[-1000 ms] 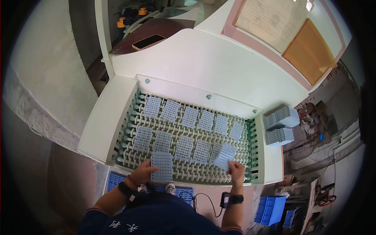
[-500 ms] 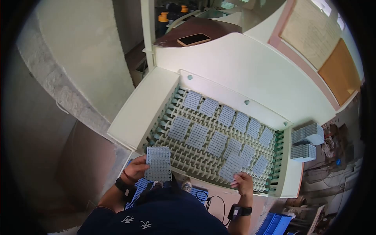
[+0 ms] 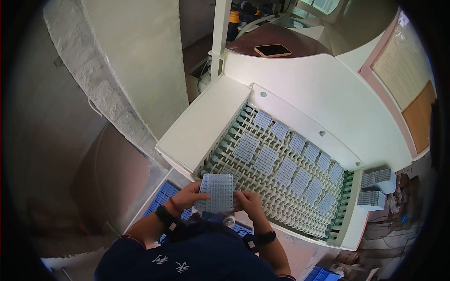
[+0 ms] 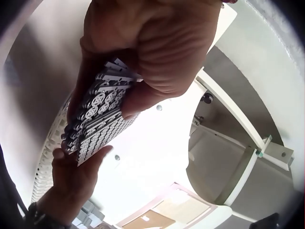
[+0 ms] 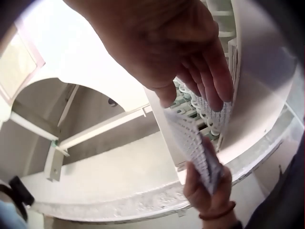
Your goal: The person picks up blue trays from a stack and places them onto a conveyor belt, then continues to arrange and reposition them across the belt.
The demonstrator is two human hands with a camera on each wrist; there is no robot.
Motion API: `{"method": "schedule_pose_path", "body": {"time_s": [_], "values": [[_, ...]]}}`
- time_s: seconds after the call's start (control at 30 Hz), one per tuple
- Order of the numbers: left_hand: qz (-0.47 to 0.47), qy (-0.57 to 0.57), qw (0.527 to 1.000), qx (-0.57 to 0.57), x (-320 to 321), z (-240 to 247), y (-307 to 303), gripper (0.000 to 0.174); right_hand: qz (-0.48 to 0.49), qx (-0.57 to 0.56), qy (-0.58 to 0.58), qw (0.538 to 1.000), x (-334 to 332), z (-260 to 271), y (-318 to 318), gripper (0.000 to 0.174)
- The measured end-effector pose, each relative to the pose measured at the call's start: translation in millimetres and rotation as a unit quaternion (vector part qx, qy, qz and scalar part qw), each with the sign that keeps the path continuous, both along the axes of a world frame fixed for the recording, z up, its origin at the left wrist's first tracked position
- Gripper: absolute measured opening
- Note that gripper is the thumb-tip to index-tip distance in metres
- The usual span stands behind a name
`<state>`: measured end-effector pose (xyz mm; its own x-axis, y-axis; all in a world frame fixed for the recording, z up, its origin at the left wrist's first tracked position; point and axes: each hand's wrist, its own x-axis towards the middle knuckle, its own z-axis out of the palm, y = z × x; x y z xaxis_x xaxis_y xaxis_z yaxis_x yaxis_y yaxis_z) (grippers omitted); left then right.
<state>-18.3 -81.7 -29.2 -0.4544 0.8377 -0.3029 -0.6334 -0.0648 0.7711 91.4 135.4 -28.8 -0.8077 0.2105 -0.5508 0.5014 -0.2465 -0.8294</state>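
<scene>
A small stack of thin grey-blue panels [image 3: 220,189], patterned with rows of small holes, is held in front of the body. My left hand [image 3: 187,195] grips its left side, thumb across the face. The left wrist view shows several layered panels [image 4: 102,107] with round cut-outs, not fully lined up. At the stack's right edge is my right hand [image 3: 251,203]. Its thumb and straight fingers spread around the end in the right wrist view, thumb tip right at a corner of the panels [image 5: 188,138]. Two rows of similar panels [image 3: 266,159] lie on the roller conveyor [image 3: 276,206].
White machine walls [image 3: 295,75] frame the conveyor. More stacked panels [image 3: 375,187] stand on its right ledge. A phone [image 3: 273,50] rests on the brown shelf above. Blue plastic grating [image 3: 164,199] lies on the floor, and a blue bin [image 3: 323,274] sits lower right.
My right hand has moved left from over the conveyor, with the panel near its fingers, to the stack in my left hand. The head view has swung, shifting the conveyor rightward.
</scene>
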Motion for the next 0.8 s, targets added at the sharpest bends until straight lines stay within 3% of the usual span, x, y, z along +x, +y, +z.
{"method": "schedule_pose_path", "body": {"time_s": [0.07, 0.13, 0.27, 0.4, 0.43, 0.53, 0.8], "values": [[-0.011, 0.005, 1.000, 0.005, -1.0, -8.5, 7.2, 0.043, -0.018, -0.010, 0.002, 1.000, 7.5, 1.9, -0.4, 0.022], [-0.022, 0.029, 0.999, 0.017, -1.0, -10.2, 17.3, 0.042, 0.048, 0.062, 0.050, 0.996, 12.5, -2.2, -3.2, 0.020], [-0.013, 0.047, 0.998, 0.030, -2.8, -13.6, 29.7, 0.040, -0.054, 0.059, 0.035, 0.996, 20.7, 6.4, -2.3, 0.020], [0.001, 0.021, 1.000, -0.022, -9.5, -20.0, 32.0, 0.038, -0.145, 0.158, 0.010, 0.977, 38.0, -15.6, 28.2, 0.022], [0.016, 0.016, 0.999, -0.034, -10.3, -21.4, 31.0, 0.037, -0.148, 0.246, -0.026, 0.957, 40.7, -15.4, 34.2, 0.023], [0.029, 0.010, 0.999, -0.034, -10.3, -19.9, 28.3, 0.037, -0.143, 0.337, -0.063, 0.929, 46.9, -7.8, 42.1, 0.023], [-0.002, -0.012, 0.999, -0.037, -15.0, -17.9, 27.6, 0.037, -0.220, 0.362, -0.102, 0.900, 93.5, -3.0, 87.7, 0.025]]}}
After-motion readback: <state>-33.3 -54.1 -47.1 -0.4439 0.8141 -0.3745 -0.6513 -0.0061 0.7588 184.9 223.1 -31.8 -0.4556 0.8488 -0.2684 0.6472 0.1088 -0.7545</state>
